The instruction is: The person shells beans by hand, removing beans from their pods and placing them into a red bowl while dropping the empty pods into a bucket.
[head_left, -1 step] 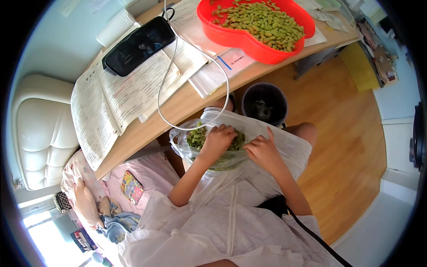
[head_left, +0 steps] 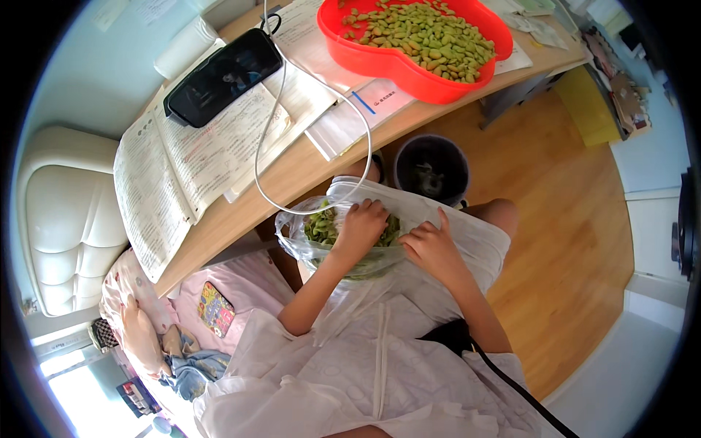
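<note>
A clear plastic bag (head_left: 292, 228) of green bean pods (head_left: 321, 228) rests on my lap over white clothing. My left hand (head_left: 363, 226) reaches into the bag, its fingers curled down on the pods; their tips are hidden, and I cannot make out what they grip. Beside it, at the bag's right edge, my right hand (head_left: 432, 242) has its index finger pointing up while the others are bent in; anything between them is too small to tell. On the desk above sits a red tray (head_left: 409, 77) with many shelled green beans (head_left: 438, 40).
A dark bin (head_left: 432, 171) stands on the wooden floor beyond my knees. The desk (head_left: 292, 179) carries open papers (head_left: 175, 157), a black device with a screen (head_left: 225, 77) and a white cable (head_left: 370, 150) looping over its edge. A patterned phone case (head_left: 216, 309) lies on pink bedding at left.
The view has shifted very slightly, so the desk and tray sit a little farther left in the picture. Both hands keep nearly the same pose.
</note>
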A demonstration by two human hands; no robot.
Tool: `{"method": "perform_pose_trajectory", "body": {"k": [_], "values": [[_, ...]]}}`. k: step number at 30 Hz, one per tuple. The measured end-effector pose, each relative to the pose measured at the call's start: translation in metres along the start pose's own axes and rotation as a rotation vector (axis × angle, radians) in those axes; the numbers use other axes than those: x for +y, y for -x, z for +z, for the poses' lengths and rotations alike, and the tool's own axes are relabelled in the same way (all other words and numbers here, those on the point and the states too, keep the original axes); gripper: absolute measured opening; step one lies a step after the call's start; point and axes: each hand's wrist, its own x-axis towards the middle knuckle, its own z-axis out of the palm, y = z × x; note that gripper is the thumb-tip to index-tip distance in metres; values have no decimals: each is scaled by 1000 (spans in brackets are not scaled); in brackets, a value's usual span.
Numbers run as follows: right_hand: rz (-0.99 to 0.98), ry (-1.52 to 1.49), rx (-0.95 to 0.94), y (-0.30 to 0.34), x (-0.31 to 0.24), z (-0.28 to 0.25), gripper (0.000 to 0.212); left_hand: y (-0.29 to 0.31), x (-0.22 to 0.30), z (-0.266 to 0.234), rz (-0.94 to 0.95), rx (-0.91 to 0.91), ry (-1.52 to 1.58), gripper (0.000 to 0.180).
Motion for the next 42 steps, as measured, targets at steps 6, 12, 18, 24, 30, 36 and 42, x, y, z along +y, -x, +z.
{"method": "perform_pose_trajectory", "body": {"k": [6, 12, 18, 24, 30, 36, 42], "values": [[44, -40, 65, 2, 3, -2, 6, -15, 3, 28, -24, -18, -39, 18], [152, -141, 138, -3, 6, -12, 8, -8, 4, 20, -126, 22, 260, 14], [154, -379, 285, -13, 0, -29, 17, -2, 21, -21, -406, 160, 717, 11], [90, -688, 288, -16, -9, -25, 23, -4, 39, -53, -391, 245, 953, 12], [246, -871, 189, -13, -24, -49, 16, -14, 52, -73, -349, 193, 1313, 12], [237, -885, 171, -8, -35, -64, 19, -13, 52, -74, -191, 138, 1255, 19], [152, -845, 259, -6, -38, -67, 21, -17, 60, -84, -132, 188, 1296, 18]]}}
